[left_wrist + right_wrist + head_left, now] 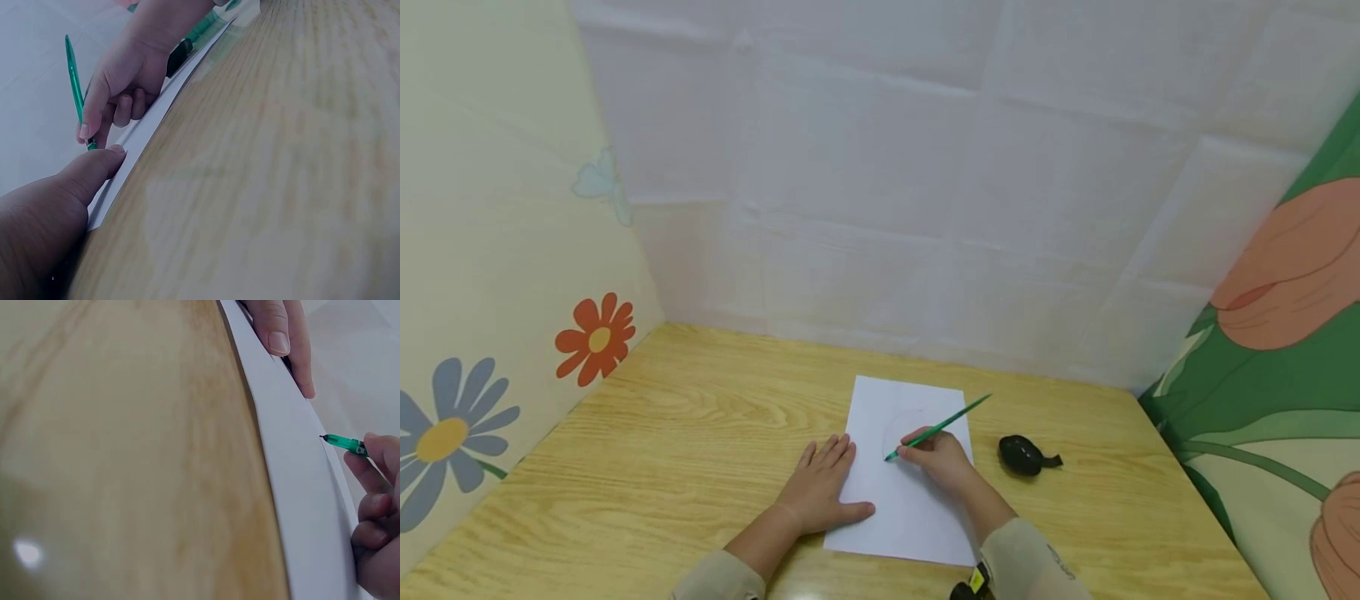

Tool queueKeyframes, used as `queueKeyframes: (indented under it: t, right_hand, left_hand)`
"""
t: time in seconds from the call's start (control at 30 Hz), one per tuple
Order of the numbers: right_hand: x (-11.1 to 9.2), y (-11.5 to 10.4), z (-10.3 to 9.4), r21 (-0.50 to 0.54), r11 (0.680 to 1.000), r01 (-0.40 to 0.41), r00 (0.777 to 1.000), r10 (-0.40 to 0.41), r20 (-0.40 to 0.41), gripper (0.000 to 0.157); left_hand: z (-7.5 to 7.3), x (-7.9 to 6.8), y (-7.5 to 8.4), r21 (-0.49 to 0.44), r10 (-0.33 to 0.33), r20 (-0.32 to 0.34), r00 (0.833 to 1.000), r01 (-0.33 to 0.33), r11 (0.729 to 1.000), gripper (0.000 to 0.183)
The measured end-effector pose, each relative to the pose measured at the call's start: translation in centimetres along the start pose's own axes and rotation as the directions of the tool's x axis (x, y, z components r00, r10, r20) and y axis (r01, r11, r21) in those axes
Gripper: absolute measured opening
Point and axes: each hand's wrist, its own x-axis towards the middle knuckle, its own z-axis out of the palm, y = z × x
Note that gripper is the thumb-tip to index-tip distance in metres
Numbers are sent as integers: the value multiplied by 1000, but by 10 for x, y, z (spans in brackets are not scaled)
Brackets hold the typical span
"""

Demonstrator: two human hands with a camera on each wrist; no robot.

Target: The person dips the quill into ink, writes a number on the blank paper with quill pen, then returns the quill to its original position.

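Observation:
A white sheet of paper [910, 521] lies on the wooden table in the head view. My right hand [942, 460] pinches a green pen [958, 414] between thumb and fingers, its tip down at the middle of the sheet. In the right wrist view the pen [342, 444] shows a dark point at the paper. A faint curved line shows on the sheet by the right hand. My left hand [822, 492] rests flat over the sheet's left edge, fingers straight and thumb spread onto the paper. The left thumb [90, 172] also appears in the left wrist view.
Right of the sheet lies a black oval object [1021, 456] with a short tab. A small black and yellow item [976, 579] shows by the right sleeve. White cloth [865, 167] hangs behind the table [700, 433]; flower-printed cloths flank both sides.

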Motion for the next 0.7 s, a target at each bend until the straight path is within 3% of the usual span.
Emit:
queueKeyframes:
  t: [0.7]
  right_hand:
    - [-10, -2, -2, -40, 999, -2, 1000, 3, 17, 27]
  left_hand:
    - [0, 0, -2, -4, 16, -10, 1000, -16, 1000, 103]
